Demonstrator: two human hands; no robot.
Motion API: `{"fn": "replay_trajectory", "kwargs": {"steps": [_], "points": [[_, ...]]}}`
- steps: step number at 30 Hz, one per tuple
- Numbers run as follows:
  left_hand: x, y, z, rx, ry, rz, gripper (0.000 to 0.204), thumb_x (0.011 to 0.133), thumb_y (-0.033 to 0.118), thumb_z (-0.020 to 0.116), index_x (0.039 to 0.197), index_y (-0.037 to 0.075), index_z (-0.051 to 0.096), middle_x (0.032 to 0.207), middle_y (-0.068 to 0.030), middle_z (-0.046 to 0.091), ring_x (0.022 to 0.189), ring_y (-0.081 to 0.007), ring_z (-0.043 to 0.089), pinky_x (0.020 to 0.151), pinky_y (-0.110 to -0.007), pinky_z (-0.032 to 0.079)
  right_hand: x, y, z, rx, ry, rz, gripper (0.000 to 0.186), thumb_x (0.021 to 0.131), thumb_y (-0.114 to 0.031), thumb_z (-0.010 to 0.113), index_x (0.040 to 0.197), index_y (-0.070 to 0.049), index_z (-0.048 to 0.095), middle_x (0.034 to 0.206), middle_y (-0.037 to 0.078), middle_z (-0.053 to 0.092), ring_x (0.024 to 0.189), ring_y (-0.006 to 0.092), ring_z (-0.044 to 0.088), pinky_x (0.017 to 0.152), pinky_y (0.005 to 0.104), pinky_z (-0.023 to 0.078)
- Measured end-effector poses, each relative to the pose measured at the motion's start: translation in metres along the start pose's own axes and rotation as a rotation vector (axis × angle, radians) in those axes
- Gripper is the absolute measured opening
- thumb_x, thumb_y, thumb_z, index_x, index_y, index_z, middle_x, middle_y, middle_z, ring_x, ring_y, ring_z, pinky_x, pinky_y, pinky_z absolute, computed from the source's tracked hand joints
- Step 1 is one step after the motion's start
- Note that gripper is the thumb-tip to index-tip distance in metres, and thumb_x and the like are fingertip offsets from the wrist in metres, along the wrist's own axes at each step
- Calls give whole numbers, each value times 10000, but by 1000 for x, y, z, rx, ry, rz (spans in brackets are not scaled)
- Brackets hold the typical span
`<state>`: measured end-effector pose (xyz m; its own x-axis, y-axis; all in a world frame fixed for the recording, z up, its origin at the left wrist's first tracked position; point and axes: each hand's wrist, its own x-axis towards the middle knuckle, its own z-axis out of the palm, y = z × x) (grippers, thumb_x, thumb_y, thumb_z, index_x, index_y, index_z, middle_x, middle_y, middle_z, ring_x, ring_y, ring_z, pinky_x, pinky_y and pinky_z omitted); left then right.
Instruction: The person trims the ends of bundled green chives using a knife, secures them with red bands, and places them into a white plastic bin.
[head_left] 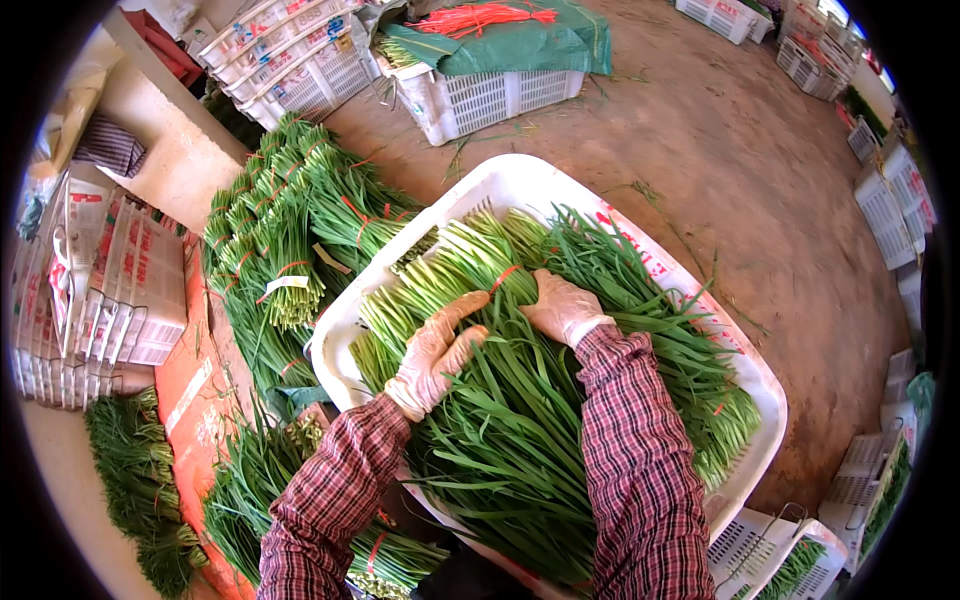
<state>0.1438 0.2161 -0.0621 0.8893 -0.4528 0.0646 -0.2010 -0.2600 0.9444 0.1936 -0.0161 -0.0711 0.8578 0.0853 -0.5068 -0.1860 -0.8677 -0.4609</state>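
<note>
A large white plastic crate [520, 178] stands before me, filled with bundles of garlic chives, with long flat green leaves and pale stems. One thick chive bundle [450, 255] lies on top in the middle, an orange tie around it, its stems at the far left and its leaves spread toward me. My left hand [435, 352], in a thin whitish glove, rests on this bundle's near left side, fingers stretched and apart. Gloved too, my right hand [562, 305] curls around the bundle's right side beside the tie; its fingertips are partly hidden among leaves.
More tied chive bundles [290, 190] are piled left of the crate, and others lie on an orange sheet [190, 400]. Stacked crates [140, 280] stand at the left wall. Behind is a crate [490, 100] under a green cover with red ties [480, 18]. Further crates line the right.
</note>
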Motion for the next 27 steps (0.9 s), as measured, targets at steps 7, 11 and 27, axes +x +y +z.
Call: {"fn": "replay_trajectory", "kwargs": {"steps": [7, 11, 27], "points": [[-16, 82, -25, -118, 125, -96, 673, 1009, 471, 593, 1464, -10, 470, 1430, -164, 554, 1348, -244, 484, 1156, -353, 336, 1, 3, -7, -90, 19, -3, 824, 882, -548, 594, 1485, -19, 406, 1402, 216, 574, 1258, 343, 596, 1045, 419, 478], [16, 94, -42, 421, -31, 10, 716, 1009, 500, 556, 1459, -47, 458, 1505, -243, 473, 1445, -344, 397, 1197, -393, 293, -47, 17, -17, -305, 181, -80, 895, 912, -659, 554, 1553, -70, 349, 1369, 228, 588, 1185, 346, 643, 965, 446, 514], [94, -30, 43, 871, -172, 164, 744, 993, 571, 511, 1450, -15, 496, 1544, -191, 451, 1481, -360, 340, 1229, -437, 254, -138, 89, 47, -414, 559, -218, 825, 941, -568, 576, 1546, -52, 358, 1512, 205, 450, 1400, 338, 419, 1178, 497, 281]]}}
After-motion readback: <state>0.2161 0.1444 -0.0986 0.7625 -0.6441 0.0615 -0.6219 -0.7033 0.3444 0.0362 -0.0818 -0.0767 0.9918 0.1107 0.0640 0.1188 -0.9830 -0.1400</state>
